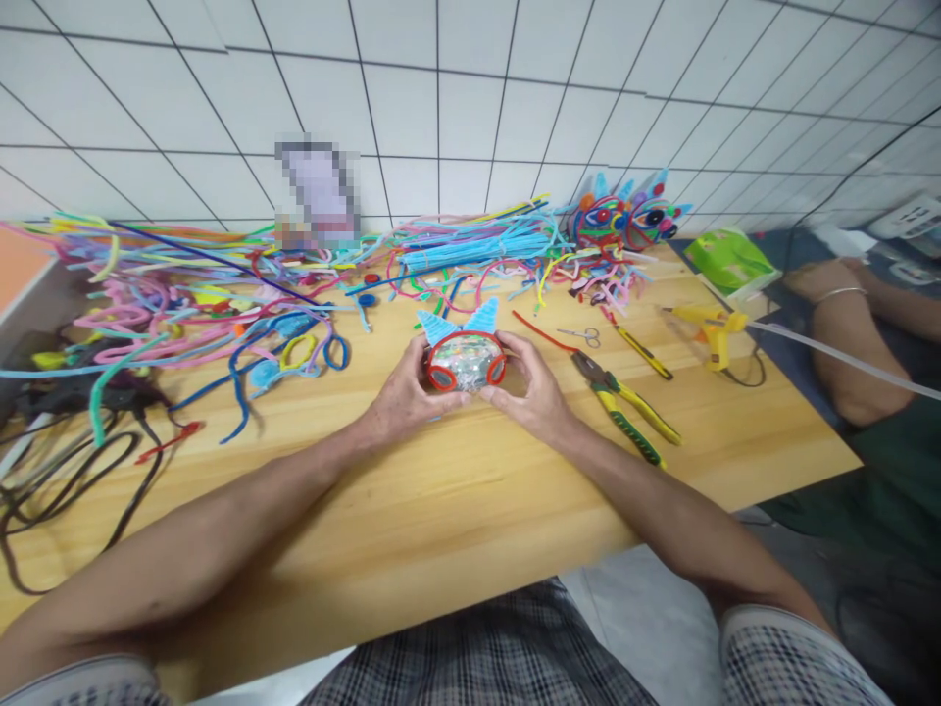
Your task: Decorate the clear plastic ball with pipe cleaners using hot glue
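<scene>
Both my hands hold a shiny rounded ornament (468,361) just above the table's middle. It has two light-blue pipe-cleaner ears on top and a red pipe-cleaner outline that curls into a loop on each side. My left hand (412,392) is closed round its left side, and my right hand (530,388) grips the right side. Both thumbs meet near its lower edge. The back of the ornament is hidden. A red pipe cleaner (544,333) lies just right of my right hand, its end near green-and-yellow pliers (624,407).
Pipe cleaners (477,245) heap along the tiled wall, with two finished cat-like ornaments (628,216) at the back right. Small scissors (580,336), a yellow utility knife (643,351) and a yellow glue gun (710,331) lie right. Black cables (95,480) coil left. Another person's arm (845,343) rests at right.
</scene>
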Motion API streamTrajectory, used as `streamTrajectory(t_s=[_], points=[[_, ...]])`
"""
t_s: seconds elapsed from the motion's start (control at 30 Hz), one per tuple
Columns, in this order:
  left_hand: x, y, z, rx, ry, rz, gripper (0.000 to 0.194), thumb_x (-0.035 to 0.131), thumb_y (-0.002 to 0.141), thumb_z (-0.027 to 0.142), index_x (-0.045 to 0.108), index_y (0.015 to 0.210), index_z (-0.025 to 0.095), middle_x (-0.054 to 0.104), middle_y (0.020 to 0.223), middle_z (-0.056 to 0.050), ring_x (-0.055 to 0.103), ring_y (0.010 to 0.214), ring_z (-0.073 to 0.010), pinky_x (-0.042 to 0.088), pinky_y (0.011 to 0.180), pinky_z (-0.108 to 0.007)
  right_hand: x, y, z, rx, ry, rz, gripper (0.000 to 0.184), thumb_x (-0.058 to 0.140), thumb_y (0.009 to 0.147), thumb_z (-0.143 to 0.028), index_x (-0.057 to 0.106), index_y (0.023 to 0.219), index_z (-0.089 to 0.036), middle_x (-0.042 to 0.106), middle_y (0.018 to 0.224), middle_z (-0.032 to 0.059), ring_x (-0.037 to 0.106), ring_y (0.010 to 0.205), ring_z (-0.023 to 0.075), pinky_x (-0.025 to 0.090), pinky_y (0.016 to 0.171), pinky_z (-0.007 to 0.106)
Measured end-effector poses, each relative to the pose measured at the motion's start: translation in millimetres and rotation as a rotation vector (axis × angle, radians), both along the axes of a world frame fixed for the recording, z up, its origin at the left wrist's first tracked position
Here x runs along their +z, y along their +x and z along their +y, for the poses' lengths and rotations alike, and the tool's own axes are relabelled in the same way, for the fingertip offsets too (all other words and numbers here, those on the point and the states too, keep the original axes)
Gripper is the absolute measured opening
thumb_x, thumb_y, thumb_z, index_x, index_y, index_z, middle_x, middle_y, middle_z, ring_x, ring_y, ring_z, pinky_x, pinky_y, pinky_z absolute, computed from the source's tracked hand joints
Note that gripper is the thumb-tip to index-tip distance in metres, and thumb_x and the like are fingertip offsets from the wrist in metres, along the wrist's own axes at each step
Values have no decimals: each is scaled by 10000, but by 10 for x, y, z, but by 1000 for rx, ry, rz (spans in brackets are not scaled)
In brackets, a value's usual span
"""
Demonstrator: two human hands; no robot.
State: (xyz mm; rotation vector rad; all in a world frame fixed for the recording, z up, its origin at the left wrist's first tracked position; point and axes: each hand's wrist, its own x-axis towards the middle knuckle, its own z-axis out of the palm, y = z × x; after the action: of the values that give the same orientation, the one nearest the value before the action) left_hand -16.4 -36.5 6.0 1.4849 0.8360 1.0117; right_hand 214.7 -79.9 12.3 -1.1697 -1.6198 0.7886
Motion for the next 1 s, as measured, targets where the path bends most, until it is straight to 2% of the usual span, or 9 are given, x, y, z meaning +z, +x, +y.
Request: streamTrajectory(t_s=[0.23,0.47,0.63,0.83,1.0], points=[[-26,5,7,17,47,-44,872,1051,677,501,556,1347,243,686,1376,-112,713,1278,-316,616,1114,-478,-10,8,24,31,-64,28,866,850,877,-610,514,1589,-250,574,1647,167,633,1457,349,535,1254,566],[-79,-74,31,43,63,72,789,1052,670,489,576,1243,227,700,1192,-65,741,1143,-288,654,1012,-446,-3,-12,37,51,-72,45,864,852,869,-610,528,1579,-239,598,1632,167,646,1451,344,559,1233,543],[-107,-89,47,25,59,71,923,1068,623,498,559,1345,232,718,1304,-104,746,1228,-329,646,1066,-477,34,-20,9,60,-66,27,830,844,887,-560,525,1582,-239,591,1644,157,637,1461,333,533,1261,532],[-70,-70,27,40,37,63,928,1059,647,482,544,1380,239,699,1398,-128,728,1303,-351,634,1112,-500,25,-7,-17,45,-48,13,812,829,913,-530,501,1598,-243,587,1636,164,652,1435,329,534,1251,541],[-49,-61,13,36,44,58,938,1056,661,461,529,1407,246,697,1384,-118,720,1314,-342,622,1134,-497,44,-4,-31,43,-33,7,747,791,948,-588,536,1564,-253,635,1586,151,675,1391,312,555,1215,526]])
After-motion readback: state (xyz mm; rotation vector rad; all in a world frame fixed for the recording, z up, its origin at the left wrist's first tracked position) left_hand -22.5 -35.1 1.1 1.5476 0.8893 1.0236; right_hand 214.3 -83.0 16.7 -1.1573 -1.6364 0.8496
